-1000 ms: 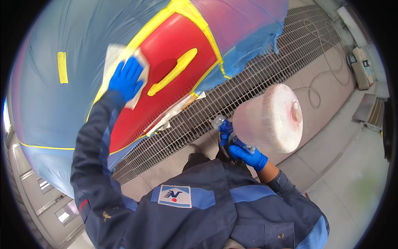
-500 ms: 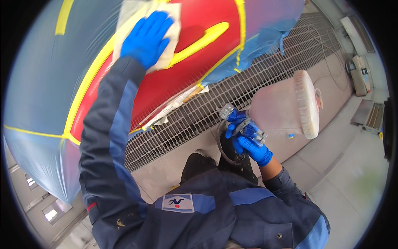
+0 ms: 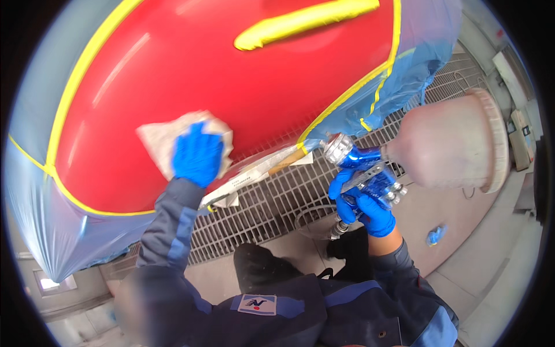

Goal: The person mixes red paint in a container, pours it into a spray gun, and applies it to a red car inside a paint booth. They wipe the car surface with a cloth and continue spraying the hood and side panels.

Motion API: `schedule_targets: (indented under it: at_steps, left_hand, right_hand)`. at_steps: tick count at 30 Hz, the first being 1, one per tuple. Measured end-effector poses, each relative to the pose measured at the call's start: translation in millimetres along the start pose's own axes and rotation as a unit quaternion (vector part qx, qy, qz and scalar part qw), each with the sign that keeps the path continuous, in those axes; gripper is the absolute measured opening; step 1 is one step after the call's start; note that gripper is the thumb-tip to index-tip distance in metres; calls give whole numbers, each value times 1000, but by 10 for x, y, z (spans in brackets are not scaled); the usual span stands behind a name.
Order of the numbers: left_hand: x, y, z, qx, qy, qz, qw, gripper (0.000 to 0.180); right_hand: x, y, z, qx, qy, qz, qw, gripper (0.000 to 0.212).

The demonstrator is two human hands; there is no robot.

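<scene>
The red car body panel [image 3: 191, 75] has yellow tape around its border and a long raised strip wrapped in yellow tape [image 3: 306, 23]. My left hand [image 3: 198, 153] presses a pale wiping cloth [image 3: 159, 141] against the panel's lower part; the hand and cloth are a little blurred. In my right hand [image 3: 370, 211] is a blue spray gun [image 3: 361, 159], its silver nozzle end toward the panel. Attached to the gun, a large translucent paint cup [image 3: 448, 144] leans out to the right, pinkish inside. A hose fitting [image 3: 339, 228] hangs below the grip.
Blue masking film [image 3: 32, 196] covers the bodywork around the panel. Paper strips [image 3: 248, 179] run along its lower edge, over a metal floor grating [image 3: 260, 217]. A crumpled blue scrap [image 3: 436, 235] lies on the floor at right. Equipment [image 3: 520, 136] stands by the wall.
My left hand has brought the cloth down from the panel's upper part to its lower part. The spray gun sits higher and farther right in view. More of the red panel shows.
</scene>
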State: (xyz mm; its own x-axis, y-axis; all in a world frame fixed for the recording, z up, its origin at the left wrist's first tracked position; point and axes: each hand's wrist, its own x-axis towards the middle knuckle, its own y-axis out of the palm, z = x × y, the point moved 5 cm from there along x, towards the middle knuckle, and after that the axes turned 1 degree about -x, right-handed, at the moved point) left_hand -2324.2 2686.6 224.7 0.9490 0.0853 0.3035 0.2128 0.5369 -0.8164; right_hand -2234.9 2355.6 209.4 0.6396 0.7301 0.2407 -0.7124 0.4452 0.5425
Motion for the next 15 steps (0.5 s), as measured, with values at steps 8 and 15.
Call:
schedule_targets:
  at_steps: [8, 15]
  left_hand:
    - [2043, -945, -1269, 57, -57, -207, 975, 53]
    - [2117, -1867, -1169, -25, -46, -555, 830, 69]
  right_hand:
    - [-338, -514, -356, 0, -168, 2, 986, 59]
    - [-739, -513, -266, -36, -197, -41, 979, 56]
